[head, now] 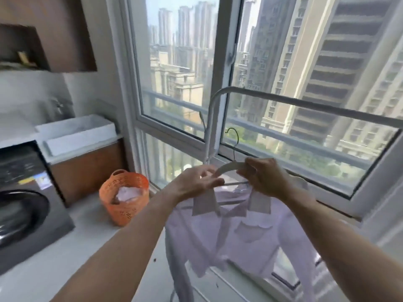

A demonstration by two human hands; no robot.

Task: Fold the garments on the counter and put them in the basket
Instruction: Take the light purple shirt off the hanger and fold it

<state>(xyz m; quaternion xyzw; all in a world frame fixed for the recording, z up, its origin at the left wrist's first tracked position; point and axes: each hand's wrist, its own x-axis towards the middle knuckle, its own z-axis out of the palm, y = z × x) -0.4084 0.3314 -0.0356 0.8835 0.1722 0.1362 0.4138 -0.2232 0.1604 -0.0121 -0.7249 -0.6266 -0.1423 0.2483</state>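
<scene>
A pale pink shirt (237, 232) hangs on a white hanger (229, 166) in front of a big window (218, 83). The shirt has a stiff pointed collar that folds down on both sides, and it is open down the front. It has a wavy line sewn across the chest. The cloth looks thin and soft, and light shines through it near the bottom. The sleeves hang down loose. The hanger has a dark wire hook (234, 136) on top, which is near a white drying rack pole (212, 127) but not on it. The right hand (265, 177) is closed around the top of the hanger, pinching it with fingers and thumb. The left hand (196, 182) is at the shirt's collar, with its fingers spread a little and touching the hanger's left end. I cannot tell if it is gripping. An orange basket (124, 201) with little holes sits on the floor to the left, near a washing machine (26, 203). There is already some folded pink and white cloth inside the basket.
</scene>
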